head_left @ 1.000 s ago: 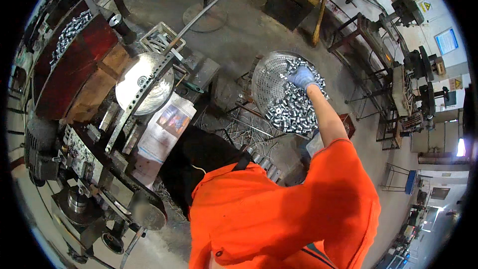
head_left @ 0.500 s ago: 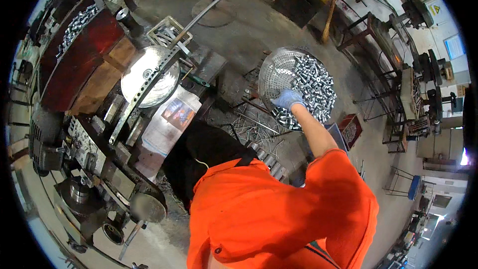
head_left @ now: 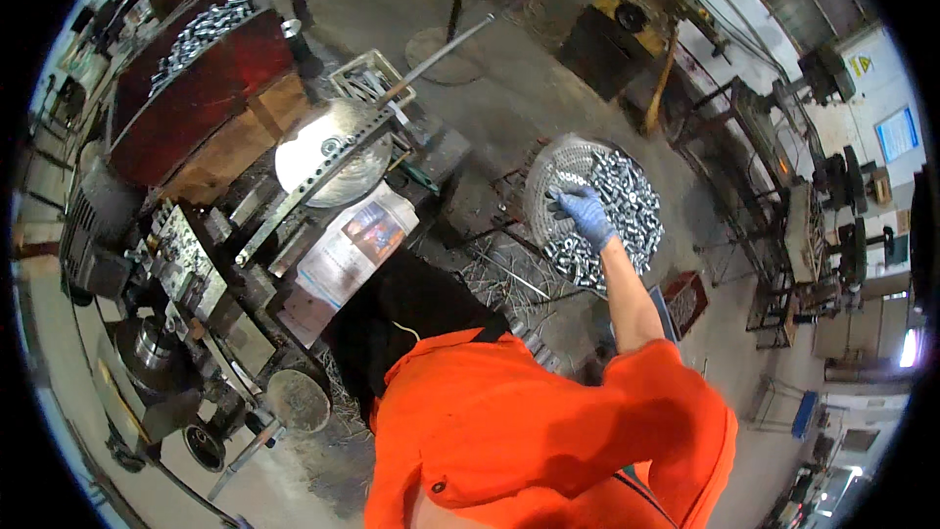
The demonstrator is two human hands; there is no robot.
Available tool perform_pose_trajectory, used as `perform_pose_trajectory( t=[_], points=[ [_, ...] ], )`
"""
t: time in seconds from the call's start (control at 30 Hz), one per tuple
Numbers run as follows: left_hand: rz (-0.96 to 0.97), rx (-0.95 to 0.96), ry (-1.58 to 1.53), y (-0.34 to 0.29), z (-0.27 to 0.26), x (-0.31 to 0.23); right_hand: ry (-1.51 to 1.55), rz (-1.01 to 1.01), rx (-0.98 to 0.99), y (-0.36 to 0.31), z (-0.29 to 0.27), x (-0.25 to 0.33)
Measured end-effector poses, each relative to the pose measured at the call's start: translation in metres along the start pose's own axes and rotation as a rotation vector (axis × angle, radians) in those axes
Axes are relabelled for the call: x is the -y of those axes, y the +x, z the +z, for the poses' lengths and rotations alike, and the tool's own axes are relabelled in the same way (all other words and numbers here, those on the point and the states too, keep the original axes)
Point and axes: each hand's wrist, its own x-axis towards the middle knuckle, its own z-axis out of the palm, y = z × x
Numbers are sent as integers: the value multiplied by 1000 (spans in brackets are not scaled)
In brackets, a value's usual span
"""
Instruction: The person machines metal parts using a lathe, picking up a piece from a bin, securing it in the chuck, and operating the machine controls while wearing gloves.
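My right hand (head_left: 586, 216), in a blue-grey glove, is over a round perforated metal basin (head_left: 550, 170). Its fingers look curled together, and whatever is in them is too small to make out. Many short, shiny cylindrical metal pieces (head_left: 632, 198) are heaped on the basin's right and near side, just beside the hand. The far left of the basin shows bare, holed metal. My left hand is out of the picture.
At left stands a machine with a shiny round plate (head_left: 318, 176), a holed bar (head_left: 304, 191) across it and a printed paper (head_left: 357, 245) beside it. A red bin (head_left: 211, 103) holds more metal pieces. A small red box (head_left: 685, 299) sits right of the basin.
My right hand has risen off the heap of metal pieces, and its fingers have drawn together above the basin. The whole view has shifted slightly.
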Motion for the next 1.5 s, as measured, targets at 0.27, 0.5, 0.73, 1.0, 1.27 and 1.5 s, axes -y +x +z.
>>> perform_pose_trajectory(
  t=[0.27, 0.5, 0.73, 1.0, 1.27, 1.5],
  points=[
    [243, -142, -997, 35, -100, -92, -251, -755, 529, -40, 202, 147],
    [565, 79, -1497, 32, -179, -232, -504, -1178, 1027, -123, 337, 191],
    [608, -57, -1508, 32, -162, -269, -615, -1290, 1214, -150, 380, 190],
    [589, 171, -1696, 47, -137, -256, -677, -1395, 1330, -153, 408, 196],
    [498, -38, -1379, 55, -126, -164, -889, -1519, 1314, -165, 467, 207],
    [-227, -240, -767, 6, -56, -5, -1335, -1661, 1085, -144, 588, 183]
  ],
)
